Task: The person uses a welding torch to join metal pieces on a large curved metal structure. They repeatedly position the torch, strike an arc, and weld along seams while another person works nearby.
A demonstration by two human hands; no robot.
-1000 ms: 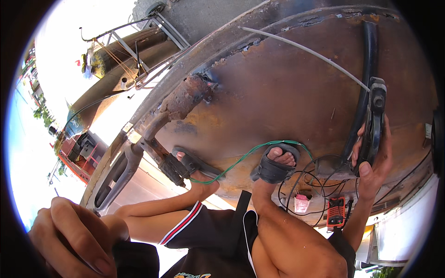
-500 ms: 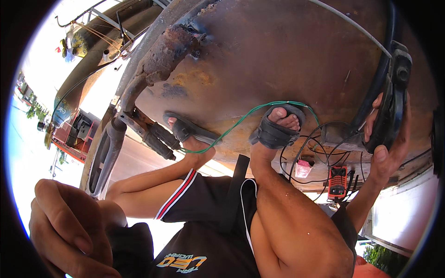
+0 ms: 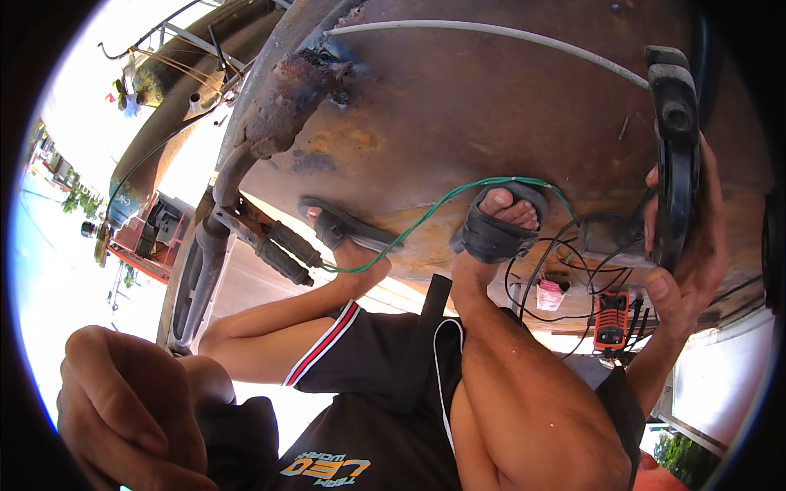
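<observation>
One right hand (image 3: 701, 237) wraps a black electrode holder (image 3: 678, 155) bearing a grey rod (image 3: 458, 24); left hand (image 3: 127, 401) nearer, fingers half-curled, contents hidden.

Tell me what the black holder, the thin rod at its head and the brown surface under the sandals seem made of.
Black holder: likely hard plastic or rubber, smooth with glossy highlights.
Thin rod: perhaps coated metal, evenly pale grey and matte; its core can't be seen.
Brown surface: probably bare steel, given its rust-orange patches and dull, mottled finish.
</observation>
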